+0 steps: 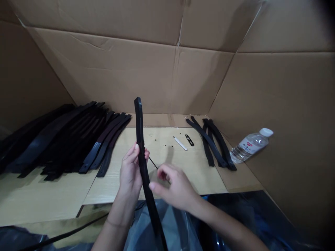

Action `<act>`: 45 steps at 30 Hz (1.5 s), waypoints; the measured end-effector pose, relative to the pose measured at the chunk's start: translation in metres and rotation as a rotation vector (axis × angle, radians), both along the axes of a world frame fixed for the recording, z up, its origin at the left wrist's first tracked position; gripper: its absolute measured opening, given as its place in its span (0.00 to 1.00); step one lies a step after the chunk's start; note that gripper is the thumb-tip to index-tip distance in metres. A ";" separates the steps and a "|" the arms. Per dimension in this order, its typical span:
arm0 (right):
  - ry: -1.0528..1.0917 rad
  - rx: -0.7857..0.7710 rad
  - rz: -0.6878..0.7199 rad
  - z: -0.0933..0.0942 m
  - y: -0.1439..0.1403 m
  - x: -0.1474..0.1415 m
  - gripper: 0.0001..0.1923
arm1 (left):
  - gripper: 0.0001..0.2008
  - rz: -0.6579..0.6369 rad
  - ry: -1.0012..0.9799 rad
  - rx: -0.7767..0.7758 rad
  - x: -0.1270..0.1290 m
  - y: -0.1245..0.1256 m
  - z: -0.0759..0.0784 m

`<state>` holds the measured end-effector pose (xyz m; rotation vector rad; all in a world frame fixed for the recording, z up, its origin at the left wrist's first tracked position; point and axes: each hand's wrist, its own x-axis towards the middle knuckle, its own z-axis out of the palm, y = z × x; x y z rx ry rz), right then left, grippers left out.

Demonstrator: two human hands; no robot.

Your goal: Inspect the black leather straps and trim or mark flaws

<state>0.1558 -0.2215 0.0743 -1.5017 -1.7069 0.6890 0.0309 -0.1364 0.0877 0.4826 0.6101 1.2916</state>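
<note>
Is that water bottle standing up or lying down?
Lying down. The bottle rests on its side against the cardboard wall, white cap pointing up and right, beside the small strap pile.

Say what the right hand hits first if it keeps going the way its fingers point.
Probably the black strap held upright by the left hand. The right hand points left toward it, its thumb tip nearly at the strap, with a thin black thread just above. Depth is unclear from this one view.
</note>
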 end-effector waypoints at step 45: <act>0.193 -0.705 0.392 0.036 -0.005 0.076 0.14 | 0.15 -0.028 0.587 0.469 -0.039 0.011 -0.036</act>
